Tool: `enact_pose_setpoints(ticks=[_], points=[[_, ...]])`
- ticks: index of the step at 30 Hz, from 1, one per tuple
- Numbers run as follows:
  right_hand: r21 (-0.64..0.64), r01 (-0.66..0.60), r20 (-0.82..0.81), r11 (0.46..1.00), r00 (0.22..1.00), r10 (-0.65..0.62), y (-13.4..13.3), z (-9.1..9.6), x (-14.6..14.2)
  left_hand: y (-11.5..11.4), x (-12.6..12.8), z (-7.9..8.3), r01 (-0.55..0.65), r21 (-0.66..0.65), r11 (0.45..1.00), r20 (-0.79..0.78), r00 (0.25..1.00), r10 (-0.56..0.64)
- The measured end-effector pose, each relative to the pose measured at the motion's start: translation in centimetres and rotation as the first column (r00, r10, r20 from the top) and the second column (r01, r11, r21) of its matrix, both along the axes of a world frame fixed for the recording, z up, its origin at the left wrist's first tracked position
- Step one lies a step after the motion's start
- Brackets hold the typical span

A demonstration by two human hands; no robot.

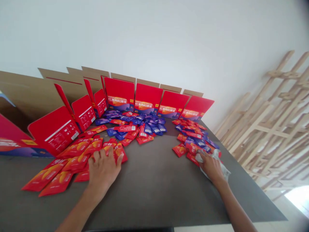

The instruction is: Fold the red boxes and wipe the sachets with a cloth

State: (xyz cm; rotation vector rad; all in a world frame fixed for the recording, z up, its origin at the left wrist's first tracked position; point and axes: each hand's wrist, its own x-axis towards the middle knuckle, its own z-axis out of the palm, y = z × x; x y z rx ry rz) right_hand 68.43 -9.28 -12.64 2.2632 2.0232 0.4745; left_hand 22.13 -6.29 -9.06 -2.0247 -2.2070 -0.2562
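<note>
My left hand (102, 167) lies palm down with its fingers spread, its fingertips resting on red sachets (120, 152) at the near end of a loose pile. More red sachets (56, 183) with orange print spread out to its left. At the right, my right hand (211, 167) is closed on a crumpled, whitish, see-through piece of plastic or cloth (225, 171). That piece lies against the near edge of a second heap of red and purple sachets (191, 137). The fingertips of the right hand are partly hidden in its folds.
Open red cartons (147, 96) stand in a row along the back, and others (58, 132) line the left side. A mixed heap of purple sachets (152, 124) lies before them on the dark grey table (154, 193). Wooden frames (270, 129) lean beyond the right edge.
</note>
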Motion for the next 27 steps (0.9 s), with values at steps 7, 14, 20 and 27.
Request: enact_pose_setpoints(ticks=[7,14,20,27], points=[[0.031,0.024,-0.091,0.999,0.996,-0.021,-0.7,0.5,-0.3,3.0,2.0,0.2,0.084,-0.123,0.989,-0.079,0.992,-0.094],[0.233,0.047,-0.268,0.971,0.963,0.017,-1.6,-0.3,-0.3,2.7,2.6,-2.4,0.015,-0.198,0.98,-0.214,0.975,-0.058],[0.435,0.04,-0.357,0.899,0.925,0.132,-2.0,-0.8,0.1,2.0,1.1,-2.4,0.098,-0.119,0.988,-0.369,0.919,-0.136],[0.604,0.062,-0.406,0.795,0.882,0.24,-3.2,0.1,-1.5,1.5,-0.5,-0.2,0.18,-0.01,0.984,-0.162,0.97,-0.179]])
